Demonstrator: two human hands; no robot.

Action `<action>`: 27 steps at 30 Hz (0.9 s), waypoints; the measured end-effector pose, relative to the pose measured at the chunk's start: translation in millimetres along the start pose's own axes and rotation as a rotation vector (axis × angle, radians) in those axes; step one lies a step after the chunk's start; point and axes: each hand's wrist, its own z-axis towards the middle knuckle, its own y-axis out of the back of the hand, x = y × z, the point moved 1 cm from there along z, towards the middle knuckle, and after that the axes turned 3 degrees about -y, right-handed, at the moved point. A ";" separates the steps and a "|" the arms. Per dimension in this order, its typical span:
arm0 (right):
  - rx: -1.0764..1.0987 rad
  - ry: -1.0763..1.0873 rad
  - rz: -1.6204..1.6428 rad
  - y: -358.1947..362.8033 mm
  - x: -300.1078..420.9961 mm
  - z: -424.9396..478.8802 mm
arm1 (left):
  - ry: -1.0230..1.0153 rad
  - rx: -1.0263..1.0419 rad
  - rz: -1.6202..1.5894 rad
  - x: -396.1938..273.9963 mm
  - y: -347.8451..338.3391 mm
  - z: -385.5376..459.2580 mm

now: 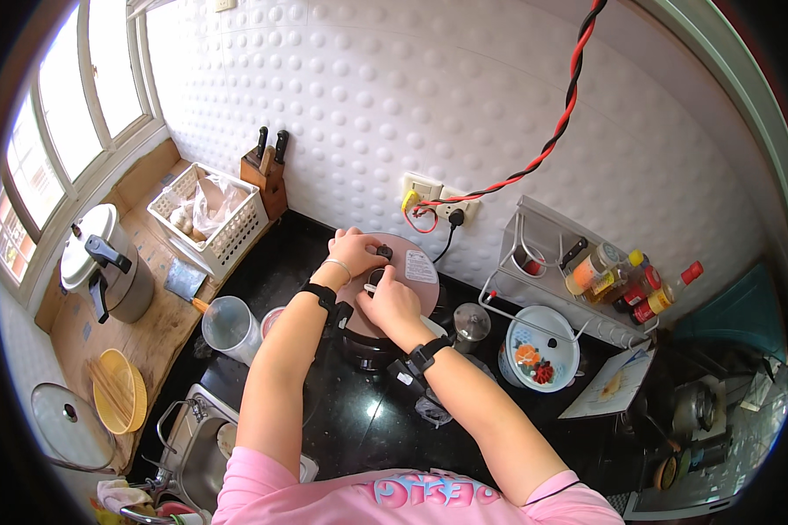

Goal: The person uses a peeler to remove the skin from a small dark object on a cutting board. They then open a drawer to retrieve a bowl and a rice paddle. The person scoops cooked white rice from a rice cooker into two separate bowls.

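An electric cooker with a pinkish-brown lid (pixel 404 239) stands on the black counter before me; its lid bears a label (pixel 421 266) with writing. My left hand (pixel 354 252) reaches over the lid, thumb and fingers pinching a small black knob (pixel 385 252). Just nearer to me, my right hand (pixel 394 305) is bent over the middle of the lid. Between its thumb and index finger shows a small pale piece (pixel 370 287), mostly hidden, beside a dark round recess (pixel 376 278). Both wrists wear black straps.
A lidded glass jar (pixel 471 323) and a floral enamel pot (pixel 522 357) stand right of the cooker. To the left are a plastic jug (pixel 228 325), a white basket (pixel 236 230), a knife block (pixel 269 187) and a pressure cooker (pixel 125 282). A sink (pixel 203 479) lies near left.
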 end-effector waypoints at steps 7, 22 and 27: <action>0.096 0.096 -0.093 6.4 -12.4 10.3 | -0.025 -0.031 -0.009 6.7 -5.8 5.0; -0.006 -0.017 -0.008 -4.8 1.1 2.3 | -0.059 0.001 -0.015 10.8 -6.1 8.9; 0.034 -0.007 -0.033 -1.9 -2.1 7.3 | -0.088 0.029 -0.015 8.5 -2.2 10.6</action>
